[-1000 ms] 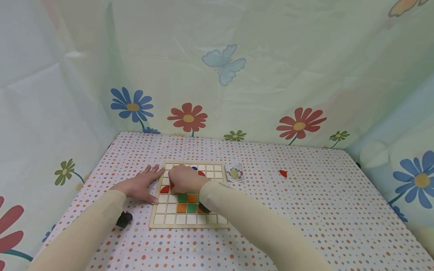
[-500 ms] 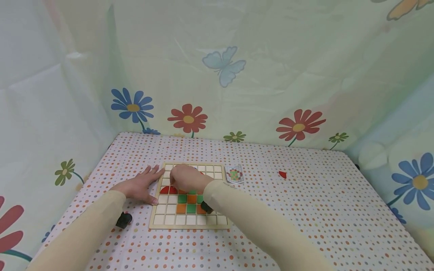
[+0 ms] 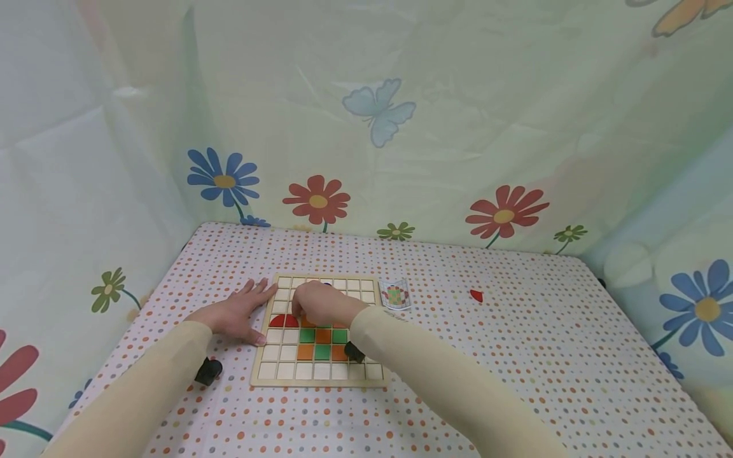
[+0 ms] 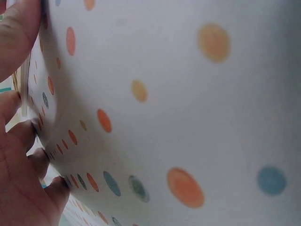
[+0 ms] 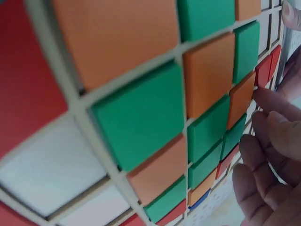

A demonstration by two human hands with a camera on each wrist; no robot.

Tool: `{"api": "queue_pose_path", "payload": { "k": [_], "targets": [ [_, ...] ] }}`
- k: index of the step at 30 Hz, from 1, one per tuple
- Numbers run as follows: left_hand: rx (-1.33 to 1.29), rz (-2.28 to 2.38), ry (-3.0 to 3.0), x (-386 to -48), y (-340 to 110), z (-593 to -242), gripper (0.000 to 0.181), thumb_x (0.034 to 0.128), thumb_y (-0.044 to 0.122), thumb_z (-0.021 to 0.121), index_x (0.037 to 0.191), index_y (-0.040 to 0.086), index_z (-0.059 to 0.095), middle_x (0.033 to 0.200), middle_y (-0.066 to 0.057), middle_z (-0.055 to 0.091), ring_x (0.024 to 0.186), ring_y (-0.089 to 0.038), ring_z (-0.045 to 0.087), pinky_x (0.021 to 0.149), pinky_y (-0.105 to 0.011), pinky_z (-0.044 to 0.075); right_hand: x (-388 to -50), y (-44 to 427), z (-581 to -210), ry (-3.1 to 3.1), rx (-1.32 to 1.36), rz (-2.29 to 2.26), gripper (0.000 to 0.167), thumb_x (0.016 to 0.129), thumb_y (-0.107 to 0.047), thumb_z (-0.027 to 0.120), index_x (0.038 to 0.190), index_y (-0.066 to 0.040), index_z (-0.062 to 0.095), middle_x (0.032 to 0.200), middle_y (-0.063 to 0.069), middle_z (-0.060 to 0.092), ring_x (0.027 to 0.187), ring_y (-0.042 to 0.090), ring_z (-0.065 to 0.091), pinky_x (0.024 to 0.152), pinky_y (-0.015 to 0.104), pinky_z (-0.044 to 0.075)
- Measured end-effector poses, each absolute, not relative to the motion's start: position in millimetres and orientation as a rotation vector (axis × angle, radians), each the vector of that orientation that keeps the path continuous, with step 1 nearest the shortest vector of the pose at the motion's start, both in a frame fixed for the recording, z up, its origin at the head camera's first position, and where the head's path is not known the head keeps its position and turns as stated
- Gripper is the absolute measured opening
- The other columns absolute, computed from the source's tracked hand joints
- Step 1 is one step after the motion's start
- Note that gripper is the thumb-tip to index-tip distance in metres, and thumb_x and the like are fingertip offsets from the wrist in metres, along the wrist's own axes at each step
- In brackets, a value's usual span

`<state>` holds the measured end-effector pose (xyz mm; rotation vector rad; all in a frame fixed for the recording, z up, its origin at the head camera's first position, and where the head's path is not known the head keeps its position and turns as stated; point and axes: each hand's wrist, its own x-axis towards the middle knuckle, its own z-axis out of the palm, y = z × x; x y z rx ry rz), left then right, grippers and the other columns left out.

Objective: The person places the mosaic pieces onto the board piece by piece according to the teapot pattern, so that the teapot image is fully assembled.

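Observation:
A square wooden grid board [image 3: 317, 383] lies on the table, its middle cells filled with green tiles [image 5: 141, 115] and orange tiles [image 5: 209, 75]. Two red quarter-round tiles [image 3: 284, 321] sit side by side in its left part. My left hand [image 3: 233, 312] lies spread at the board's left edge, thumb and fingertips touching the frame. Over the board is my right hand [image 3: 323, 303]; in the right wrist view its index fingertip [image 5: 263, 96] meets the inner red tile [image 5: 263, 70], and the other fingers bend loosely around nothing visible. My right hand hides part of the upper board.
A small pattern card [image 3: 395, 294] lies against the board's right side. Farther right, a loose red piece [image 3: 476, 296] rests on the dotted tablecloth [image 3: 515, 343]. Black wrist devices [image 3: 209, 371] sit at both sleeves. Printed curtains rise behind and beside the table.
A second red tile now shows fully beside the first, where my right fingers were. My right hand has drawn slightly to the right; my left hand stays put.

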<state>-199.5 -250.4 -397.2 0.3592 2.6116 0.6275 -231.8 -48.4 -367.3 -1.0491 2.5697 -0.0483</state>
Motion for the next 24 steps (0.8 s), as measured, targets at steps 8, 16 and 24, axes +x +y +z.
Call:
{"api": "queue_pose_path", "payload": {
  "k": [8, 16, 24],
  "targets": [
    [0.349, 0.622, 2.611, -199.0, -250.0, -396.7, 0.115, 0.0750, 0.029, 0.091, 0.164, 0.008, 0.021, 0.170, -0.026, 0.008, 0.156, -0.053, 0.000, 0.120, -0.074, 0.014, -233.2, -46.2, -367.7, 2.567, -1.073, -0.059, 0.027, 0.101, -0.003, 0.059, 0.115, -0.015, 0.079, 0.116, -0.003, 0.077, 0.111, 0.012, 0.069, 0.098, 0.023, 0.055],
    [0.355, 0.632, 2.614, -199.4, -250.0, -396.4, 0.115, 0.0745, 0.030, 0.091, 0.163, 0.008, 0.022, 0.170, -0.027, 0.008, 0.156, -0.053, 0.000, 0.120, -0.075, 0.013, -234.0, -40.8, -362.5, 2.572, -1.065, -0.113, 0.027, 0.100, 0.000, 0.059, 0.115, -0.013, 0.078, 0.117, -0.002, 0.076, 0.112, 0.013, 0.068, 0.099, 0.023, 0.055],
    [0.346, 0.623, 2.628, -198.3, -249.4, -397.9, 0.114, 0.0749, 0.029, 0.091, 0.163, 0.008, 0.022, 0.170, -0.026, 0.008, 0.156, -0.052, 0.000, 0.121, -0.073, 0.014, -247.7, -6.0, -352.3, 2.595, -1.003, -0.337, 0.028, 0.105, -0.002, 0.051, 0.116, -0.007, 0.076, 0.118, 0.006, 0.075, 0.116, 0.021, 0.067, 0.102, 0.033, 0.056]
  ]
}}
